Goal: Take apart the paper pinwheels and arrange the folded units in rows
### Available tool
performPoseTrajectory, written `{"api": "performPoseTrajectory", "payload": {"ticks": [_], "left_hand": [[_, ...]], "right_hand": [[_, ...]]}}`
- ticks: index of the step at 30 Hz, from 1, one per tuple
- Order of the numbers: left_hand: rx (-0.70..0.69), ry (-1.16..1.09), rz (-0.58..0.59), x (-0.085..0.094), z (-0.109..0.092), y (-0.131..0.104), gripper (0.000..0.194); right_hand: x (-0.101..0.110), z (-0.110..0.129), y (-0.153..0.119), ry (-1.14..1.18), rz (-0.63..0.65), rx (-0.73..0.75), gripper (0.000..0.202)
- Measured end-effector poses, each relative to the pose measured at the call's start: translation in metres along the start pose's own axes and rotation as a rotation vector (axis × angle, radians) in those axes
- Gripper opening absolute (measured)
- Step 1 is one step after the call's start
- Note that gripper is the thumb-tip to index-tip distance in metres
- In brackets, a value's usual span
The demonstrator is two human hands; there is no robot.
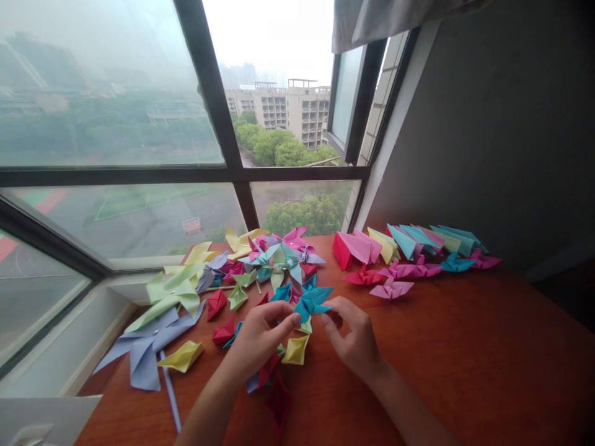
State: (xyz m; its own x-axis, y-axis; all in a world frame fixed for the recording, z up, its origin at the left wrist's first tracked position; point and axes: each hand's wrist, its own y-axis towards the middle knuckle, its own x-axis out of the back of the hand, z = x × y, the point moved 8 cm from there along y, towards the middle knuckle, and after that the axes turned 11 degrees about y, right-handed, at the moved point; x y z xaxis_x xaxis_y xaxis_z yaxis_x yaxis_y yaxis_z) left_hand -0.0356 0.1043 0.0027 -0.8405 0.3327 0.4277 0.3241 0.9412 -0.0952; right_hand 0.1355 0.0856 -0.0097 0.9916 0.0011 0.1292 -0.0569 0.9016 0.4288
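1. Above the middle of the table [465,347], as the head view shows, a blue folded paper [310,305] sits between the person's two hands.
2. The left hand [263,341] pinches its left side between thumb and fingers; the right hand [353,341] has a narrow grip, seemingly closed on its right tip. From here I'd worry that an uneven pull between them could crease or tear a thin point.
3. Just beneath lie loose folds, among them a yellow paper boat [295,350] and a dark red fold [277,402]. A dropped wrist might well flatten those.
4. On the left, a lavender pinwheel [153,344] has its stick [170,393] near the left forearm; a sideways sweep could catch it.
5. Far right, paper planes [413,241] stand behind a pink fold [392,288]. The window sash [357,99] looks open, so a gust might scatter them.
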Motion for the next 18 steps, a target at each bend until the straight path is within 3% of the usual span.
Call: {"api": "performPoseTrajectory", "payload": {"ticks": [3, 11, 18], "left_hand": [[-0.012, 0.030, -0.012, 0.000, 0.000, 0.000, 0.026], [-0.030, 0.181, -0.038, -0.001, -0.001, -0.001, 0.024], [0.011, 0.271, -0.092, 0.000, 0.007, -0.001, 0.026]], "right_hand": [[-0.004, 0.001, -0.001, -0.050, 0.044, 0.014, 0.012], [0.005, 0.003, -0.002, -0.107, -0.079, 0.045, 0.014], [0.000, 0.012, -0.005, -0.162, -0.062, 0.151, 0.012]]}}
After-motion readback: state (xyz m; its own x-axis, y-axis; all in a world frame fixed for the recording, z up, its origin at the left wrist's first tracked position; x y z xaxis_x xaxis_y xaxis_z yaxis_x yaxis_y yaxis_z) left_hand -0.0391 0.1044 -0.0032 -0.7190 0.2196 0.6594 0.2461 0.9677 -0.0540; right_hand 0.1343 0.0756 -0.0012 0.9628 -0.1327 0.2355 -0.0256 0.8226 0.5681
